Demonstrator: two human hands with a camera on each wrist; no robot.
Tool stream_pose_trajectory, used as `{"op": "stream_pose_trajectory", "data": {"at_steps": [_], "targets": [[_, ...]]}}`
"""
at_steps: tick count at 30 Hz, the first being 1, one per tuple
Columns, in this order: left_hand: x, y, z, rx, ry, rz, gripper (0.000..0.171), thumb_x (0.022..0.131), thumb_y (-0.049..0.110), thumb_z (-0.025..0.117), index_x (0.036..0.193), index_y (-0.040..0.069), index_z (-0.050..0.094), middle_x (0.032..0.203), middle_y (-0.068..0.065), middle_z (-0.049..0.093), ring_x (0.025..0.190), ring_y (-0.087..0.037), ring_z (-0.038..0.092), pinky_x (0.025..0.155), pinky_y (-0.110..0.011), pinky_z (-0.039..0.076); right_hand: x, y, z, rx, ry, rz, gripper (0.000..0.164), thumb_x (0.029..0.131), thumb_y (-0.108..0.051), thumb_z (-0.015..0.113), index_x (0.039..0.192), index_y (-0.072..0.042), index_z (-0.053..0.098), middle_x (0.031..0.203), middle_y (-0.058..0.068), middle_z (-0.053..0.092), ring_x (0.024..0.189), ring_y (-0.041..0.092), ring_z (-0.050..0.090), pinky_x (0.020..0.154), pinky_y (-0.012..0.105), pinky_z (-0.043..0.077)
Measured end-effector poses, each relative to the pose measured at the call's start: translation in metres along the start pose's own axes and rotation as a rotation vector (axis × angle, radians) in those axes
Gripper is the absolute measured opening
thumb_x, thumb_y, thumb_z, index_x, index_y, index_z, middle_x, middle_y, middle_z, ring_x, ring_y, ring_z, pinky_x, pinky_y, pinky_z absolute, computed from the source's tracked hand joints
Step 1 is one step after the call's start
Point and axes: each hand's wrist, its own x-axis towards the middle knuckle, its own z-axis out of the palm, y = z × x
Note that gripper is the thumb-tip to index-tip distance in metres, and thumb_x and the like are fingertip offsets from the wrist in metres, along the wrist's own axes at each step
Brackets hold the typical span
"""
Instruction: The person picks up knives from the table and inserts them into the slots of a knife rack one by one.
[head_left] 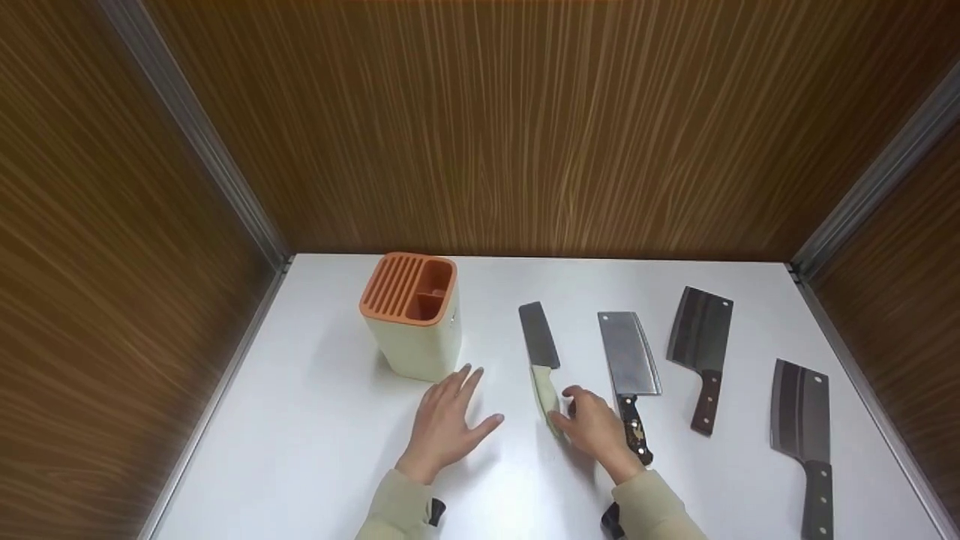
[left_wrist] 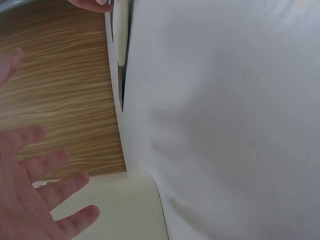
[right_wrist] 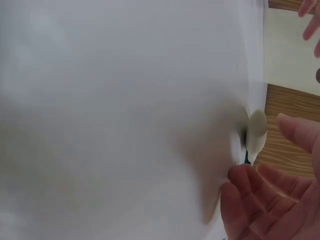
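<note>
A knife with a dark narrow blade point(head_left: 539, 334) and a pale green handle point(head_left: 545, 390) lies on the white table. My right hand point(head_left: 596, 429) is over the handle's near end. In the right wrist view, the handle point(right_wrist: 257, 131) shows between the spread thumb point(right_wrist: 298, 131) and the bent fingers, with a gap on the thumb side. My left hand point(head_left: 444, 429) hovers with fingers spread, holding nothing, in front of a cream knife block point(head_left: 420, 352) with an orange slotted top point(head_left: 391, 285). The left wrist view shows those spread fingers point(left_wrist: 65, 190) beside the block.
Right of my right hand lie a cleaver with a black riveted handle point(head_left: 630, 352), another with a brown handle point(head_left: 701, 326), and a dark-handled one point(head_left: 802, 412) near the right edge. Wood-grain panels point(head_left: 525, 135) close off the back and both sides of the table point(head_left: 300, 420).
</note>
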Motion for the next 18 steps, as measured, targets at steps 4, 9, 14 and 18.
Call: {"op": "stream_pose_trajectory", "data": {"at_steps": [4, 9, 14, 18], "targets": [[0.006, 0.001, 0.006, -0.009, 0.007, 0.029, 0.079, 0.09, 0.064, 0.055, 0.15, 0.013, 0.041, 0.151, -0.01, 0.041, 0.136, -0.031, 0.041, 0.11, -0.051, 0.032, 0.0, -0.004, 0.006, 0.021, -0.018, 0.031, 0.049, 0.082, -0.029, 0.078, 0.118, 0.001, 0.063, 0.076, 0.001, 0.061, 0.065, 0.017, 0.057, 0.058, 0.038, 0.049], [0.014, 0.002, 0.014, -0.045, 0.002, 0.067, 0.08, 0.088, 0.06, 0.063, 0.149, 0.013, 0.041, 0.15, -0.008, 0.043, 0.135, -0.028, 0.042, 0.109, -0.049, 0.034, 0.001, -0.008, 0.011, 0.01, -0.027, 0.047, 0.047, 0.078, -0.028, 0.081, 0.111, 0.001, 0.063, 0.077, 0.003, 0.064, 0.066, 0.019, 0.06, 0.058, 0.039, 0.051], [0.02, 0.005, 0.021, -0.059, -0.01, 0.08, 0.083, 0.083, 0.053, 0.073, 0.149, 0.014, 0.042, 0.15, -0.007, 0.044, 0.134, -0.025, 0.043, 0.108, -0.047, 0.035, 0.002, -0.009, 0.013, -0.035, -0.01, 0.057, 0.037, 0.077, -0.021, 0.08, 0.101, 0.001, 0.063, 0.076, 0.007, 0.063, 0.064, 0.022, 0.06, 0.058, 0.042, 0.052], [0.023, 0.008, 0.024, -0.065, -0.013, 0.098, 0.083, 0.081, 0.049, 0.077, 0.149, 0.015, 0.042, 0.149, -0.006, 0.045, 0.133, -0.025, 0.045, 0.107, -0.047, 0.037, 0.002, -0.008, 0.011, -0.04, -0.001, 0.063, 0.028, 0.077, -0.015, 0.076, 0.096, 0.0, 0.063, 0.077, 0.008, 0.063, 0.064, 0.023, 0.06, 0.059, 0.043, 0.052]]}}
